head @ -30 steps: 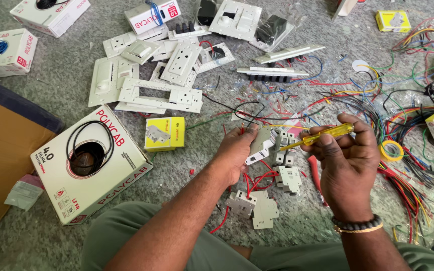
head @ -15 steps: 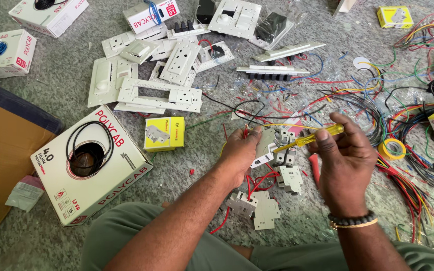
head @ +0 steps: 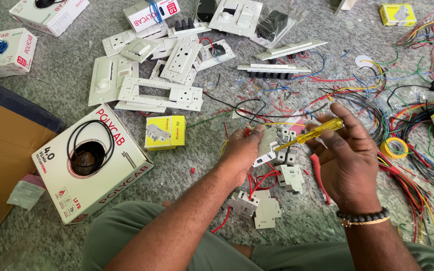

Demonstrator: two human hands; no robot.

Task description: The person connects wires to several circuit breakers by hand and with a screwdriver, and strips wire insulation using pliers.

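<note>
My left hand (head: 240, 153) grips a white circuit breaker (head: 266, 147) with red wires hanging below it. My right hand (head: 348, 163) holds a yellow-handled screwdriver (head: 313, 133), its tip pointing left against the top of the breaker. Both hands hover just above the grey floor, over my lap. More white breakers lie under and beside them: one (head: 291, 177) to the right, two others (head: 254, 207) near my knees. A red-handled tool (head: 319, 176) lies on the floor under my right hand.
A white box with a black wire coil (head: 89, 160) sits at left beside a brown carton (head: 1, 145). A small yellow box (head: 165, 132), white switch plates (head: 159, 93) and a tangle of coloured wires (head: 418, 130) with a yellow tape roll (head: 394, 148) surround the hands.
Both hands lifted slightly and shifted a little; the screwdriver tip stays at the breaker, and the right hand's fingers have turned on the handle.
</note>
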